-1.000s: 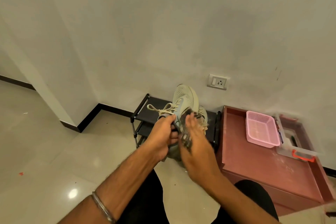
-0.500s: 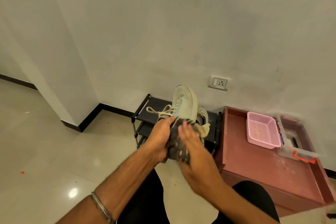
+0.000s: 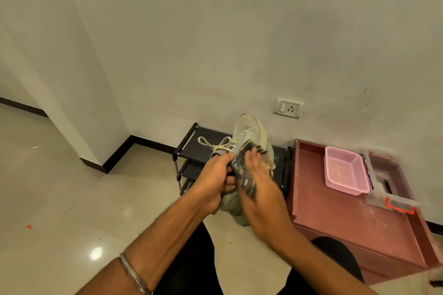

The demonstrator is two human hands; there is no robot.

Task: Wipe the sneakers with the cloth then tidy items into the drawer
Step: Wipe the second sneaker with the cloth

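A pale grey-white sneaker (image 3: 247,130) is held up toe-first in front of me, its laces hanging to the left. My left hand (image 3: 215,181) grips the sneaker around its collar and heel. My right hand (image 3: 257,182) presses a dark speckled cloth (image 3: 247,175) flat against the sneaker's right side, fingers stretched along it. A second sneaker (image 3: 271,154) shows partly behind, on the rack. The reddish-brown drawer unit (image 3: 335,218) stands at the right.
A black two-tier shoe rack (image 3: 191,151) stands against the wall behind the sneaker. On the drawer unit sit a pink basket (image 3: 345,172) and a clear box with an orange latch (image 3: 393,196). A wall socket (image 3: 288,108) is above. Glossy floor lies left.
My right hand with the cloth has slid up along the sneaker's side, after having come down half a second ago. The left hand keeps its grip.
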